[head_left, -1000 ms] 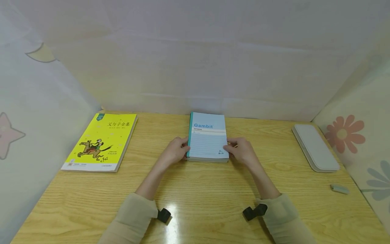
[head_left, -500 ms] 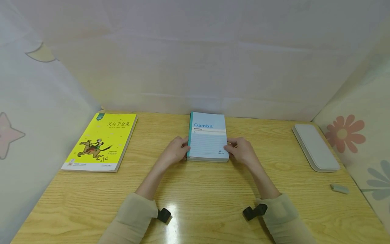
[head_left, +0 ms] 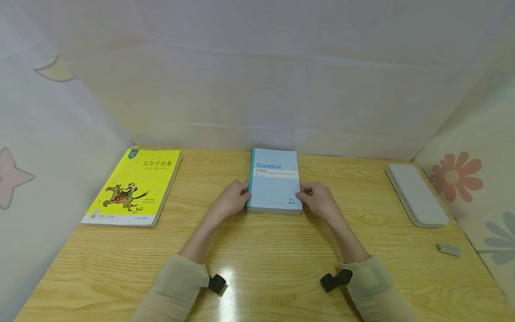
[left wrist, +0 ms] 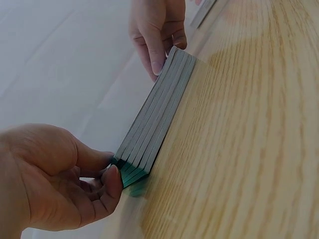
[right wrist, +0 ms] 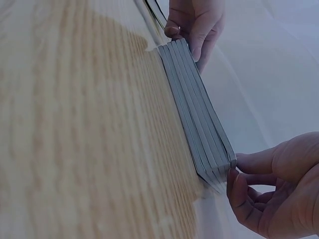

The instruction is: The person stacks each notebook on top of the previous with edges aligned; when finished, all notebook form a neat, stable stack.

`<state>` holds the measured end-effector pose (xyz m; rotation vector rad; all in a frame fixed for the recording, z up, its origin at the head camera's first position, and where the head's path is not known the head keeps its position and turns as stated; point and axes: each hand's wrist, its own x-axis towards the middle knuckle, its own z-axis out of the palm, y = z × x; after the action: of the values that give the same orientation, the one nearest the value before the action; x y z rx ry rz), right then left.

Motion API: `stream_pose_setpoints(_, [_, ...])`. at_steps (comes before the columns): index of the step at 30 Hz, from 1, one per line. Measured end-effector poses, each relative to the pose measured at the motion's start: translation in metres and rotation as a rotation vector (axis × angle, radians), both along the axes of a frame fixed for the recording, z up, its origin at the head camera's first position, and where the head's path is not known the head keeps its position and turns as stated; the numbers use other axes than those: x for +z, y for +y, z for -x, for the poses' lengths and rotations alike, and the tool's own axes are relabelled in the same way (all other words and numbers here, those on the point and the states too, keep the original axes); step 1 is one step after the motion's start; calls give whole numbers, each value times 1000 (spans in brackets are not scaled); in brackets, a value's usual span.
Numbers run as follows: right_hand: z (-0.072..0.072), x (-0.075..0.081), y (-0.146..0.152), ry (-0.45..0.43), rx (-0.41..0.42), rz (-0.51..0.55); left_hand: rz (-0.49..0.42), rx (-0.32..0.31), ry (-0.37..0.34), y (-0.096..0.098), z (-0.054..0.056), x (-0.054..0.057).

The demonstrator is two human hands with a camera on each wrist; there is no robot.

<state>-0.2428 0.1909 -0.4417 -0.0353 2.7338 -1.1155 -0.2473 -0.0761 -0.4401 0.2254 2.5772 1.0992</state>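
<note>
A neat stack of several notebooks [head_left: 275, 185] lies at the middle of the table's far side, its top one pale blue, printed "Gambit", with a green spine on the left. At the spine side, my left hand [head_left: 232, 198] holds the stack near its front corner. Opposite it, my right hand [head_left: 319, 199] grips the right side near the front. In the left wrist view, the left thumb and curled fingers [left wrist: 112, 186] meet the green spines. The right wrist view shows the right thumb at the top edge and bent fingers [right wrist: 239, 191] against the page edges.
A yellow comic book [head_left: 132, 188] lies at the left of the wooden table [head_left: 273, 264]. At the right are a white case [head_left: 418, 194] and a small grey-green object [head_left: 448, 249]. A pale cloth wall [head_left: 273, 89] stands right behind the stack.
</note>
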Motion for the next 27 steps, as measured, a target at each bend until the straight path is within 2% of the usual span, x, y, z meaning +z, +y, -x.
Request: stream_pose_setpoints(27, [0, 3, -2, 3, 12, -19, 69, -20, 46, 2, 1, -2])
